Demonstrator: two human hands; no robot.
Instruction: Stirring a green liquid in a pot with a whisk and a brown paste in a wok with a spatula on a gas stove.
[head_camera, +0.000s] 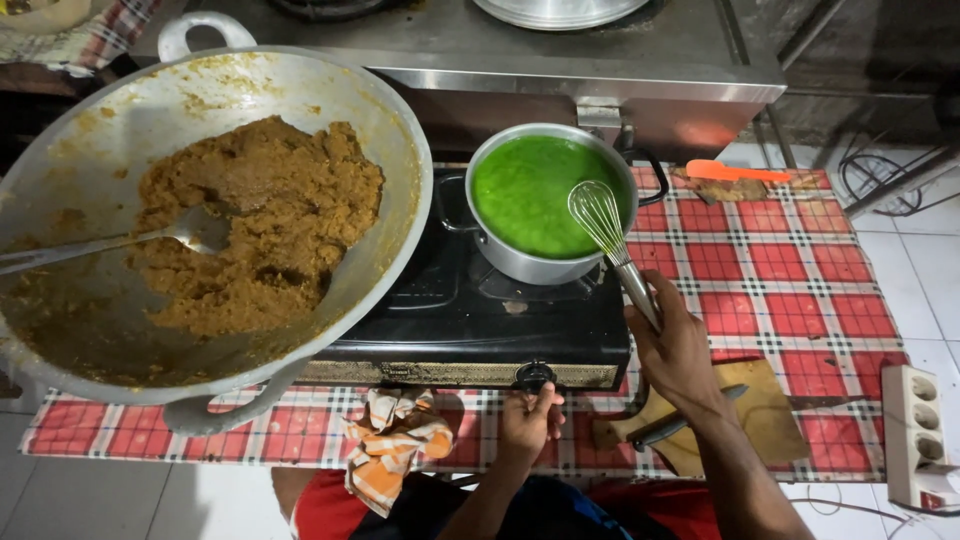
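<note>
- The right hand (672, 352), right of centre in the frame, is closed round the metal handle of a wire whisk (610, 240); the whisk slants up and left, its wire head standing in the green liquid (530, 190).
- The green liquid fills a small steel pot (545, 265) with black side handles, just above centre, sitting on the right burner of a black tabletop gas stove (470, 320).
- The left hand (530, 420), low in the middle of the frame, has its fingers pinched on the stove's black control knob (534, 376) at the front edge.
- A large wok (390, 170) takes up the left half of the frame; it holds a thick brown paste (270, 220), and a long metal spoon (190, 232) rests in it, handle running off to the left.
- The stove stands on a red and white checked tablecloth (780, 290).
- An orange and white cloth (392, 445) hangs over the table's front edge, left of the left hand.
- A wooden cutting board (770, 415) with a knife (690, 422) across it lies at lower right, partly under the right forearm.
- An orange spatula (735, 172) lies at upper right, and a white power strip (915, 430) sits at the right edge.
</note>
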